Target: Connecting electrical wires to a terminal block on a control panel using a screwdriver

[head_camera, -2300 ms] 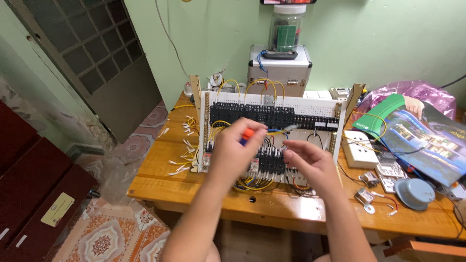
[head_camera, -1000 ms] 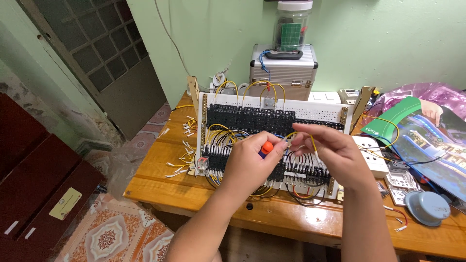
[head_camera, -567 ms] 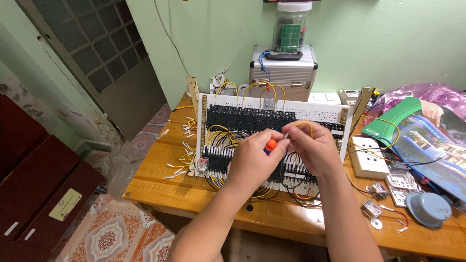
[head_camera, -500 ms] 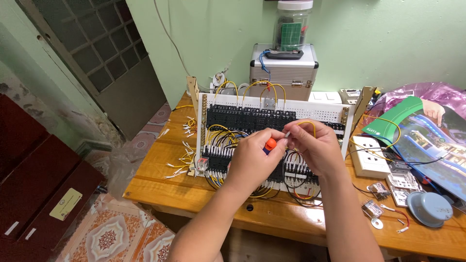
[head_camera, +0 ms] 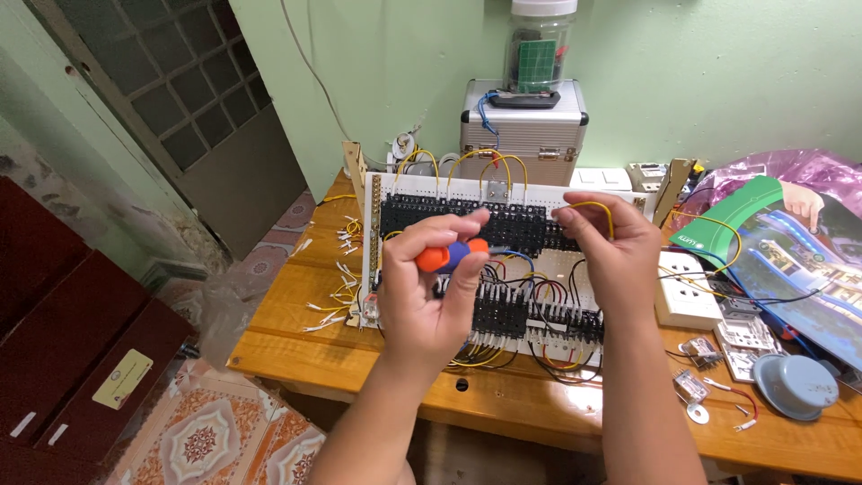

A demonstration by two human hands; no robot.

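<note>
Home electronics workshop: wired relay board (head_camera: 503, 260) on wooden table (head_camera: 296, 332), metal toolcase (head_camera: 523, 121).

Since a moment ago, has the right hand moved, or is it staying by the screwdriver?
Yes. The right hand, pinching a yellow wire, has drawn off to the right along the wiring board, away from the left hand holding the screwdriver.
</note>
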